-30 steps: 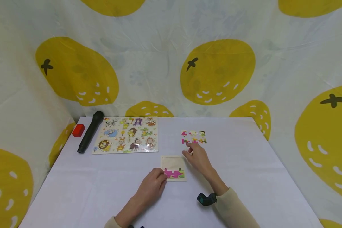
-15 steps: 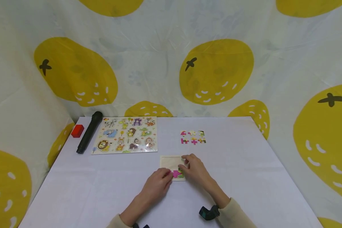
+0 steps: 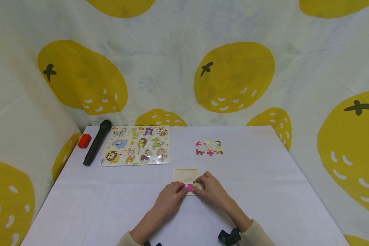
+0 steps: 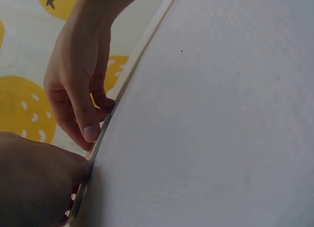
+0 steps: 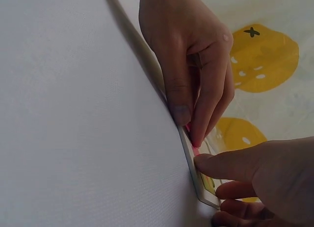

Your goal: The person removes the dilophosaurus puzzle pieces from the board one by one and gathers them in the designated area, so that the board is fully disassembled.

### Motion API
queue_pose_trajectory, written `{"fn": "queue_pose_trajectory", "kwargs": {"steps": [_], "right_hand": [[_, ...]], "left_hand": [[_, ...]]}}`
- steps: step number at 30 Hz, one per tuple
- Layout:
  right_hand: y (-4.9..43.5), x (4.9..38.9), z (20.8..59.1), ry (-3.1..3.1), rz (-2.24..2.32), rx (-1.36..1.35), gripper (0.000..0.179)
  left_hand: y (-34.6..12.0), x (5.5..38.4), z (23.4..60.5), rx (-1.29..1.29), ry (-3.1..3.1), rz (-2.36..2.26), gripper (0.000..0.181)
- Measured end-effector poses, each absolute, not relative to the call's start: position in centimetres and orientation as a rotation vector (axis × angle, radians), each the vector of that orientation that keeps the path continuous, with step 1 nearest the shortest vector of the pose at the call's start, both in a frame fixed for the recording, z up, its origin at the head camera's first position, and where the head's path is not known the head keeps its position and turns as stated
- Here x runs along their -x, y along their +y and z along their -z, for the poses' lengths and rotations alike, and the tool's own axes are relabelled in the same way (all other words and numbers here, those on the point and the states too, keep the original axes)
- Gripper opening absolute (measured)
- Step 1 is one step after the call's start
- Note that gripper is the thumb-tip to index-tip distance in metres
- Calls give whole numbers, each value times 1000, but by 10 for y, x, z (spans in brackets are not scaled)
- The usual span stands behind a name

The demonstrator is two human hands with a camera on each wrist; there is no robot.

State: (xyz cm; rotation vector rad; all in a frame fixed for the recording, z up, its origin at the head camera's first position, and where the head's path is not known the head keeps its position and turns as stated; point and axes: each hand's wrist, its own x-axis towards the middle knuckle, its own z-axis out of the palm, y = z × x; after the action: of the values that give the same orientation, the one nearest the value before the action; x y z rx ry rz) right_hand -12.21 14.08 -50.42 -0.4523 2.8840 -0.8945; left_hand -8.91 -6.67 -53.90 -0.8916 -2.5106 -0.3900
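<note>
Hands: left hand (image 3: 169, 195) presses puzzle tray (image 3: 186, 175) edge; right hand (image 3: 211, 190) pinches pink pieces (image 3: 189, 187) (in tray)

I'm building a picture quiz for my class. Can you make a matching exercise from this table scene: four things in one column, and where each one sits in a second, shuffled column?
Things:
1. red block
2. black microphone
3. animal puzzle board
4. loose puzzle pieces

Places:
A. far side of the table, right of the animal board
B. between the red block and the animal board
C. at the table's far left edge
D. just right of the microphone

Pairs: 1-C, 2-B, 3-D, 4-A
</note>
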Motion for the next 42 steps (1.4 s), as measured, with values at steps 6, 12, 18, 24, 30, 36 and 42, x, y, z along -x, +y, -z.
{"fn": "queue_pose_trajectory", "kwargs": {"steps": [6, 12, 18, 24, 30, 36, 42], "right_hand": [[142, 120, 502, 2857, 930, 481, 25], [142, 120, 503, 2860, 887, 503, 25], [141, 120, 504, 2840, 898, 482, 26], [142, 120, 505, 2819, 969, 467, 27], [145, 120, 509, 2792, 1074, 492, 25], [148, 121, 511, 2747, 1137, 490, 23], [150, 121, 512, 2715, 1190, 482, 24]], "left_hand": [[-66, 89, 539, 886, -2500, 379, 18], [-64, 87, 539, 877, -2504, 362, 19], [-63, 86, 537, 856, -2540, 360, 21], [-62, 85, 536, 851, -2543, 346, 20], [-62, 85, 536, 848, -2587, 347, 21], [-62, 84, 535, 844, -2588, 344, 20], [-62, 84, 536, 842, -2574, 351, 20]]}}
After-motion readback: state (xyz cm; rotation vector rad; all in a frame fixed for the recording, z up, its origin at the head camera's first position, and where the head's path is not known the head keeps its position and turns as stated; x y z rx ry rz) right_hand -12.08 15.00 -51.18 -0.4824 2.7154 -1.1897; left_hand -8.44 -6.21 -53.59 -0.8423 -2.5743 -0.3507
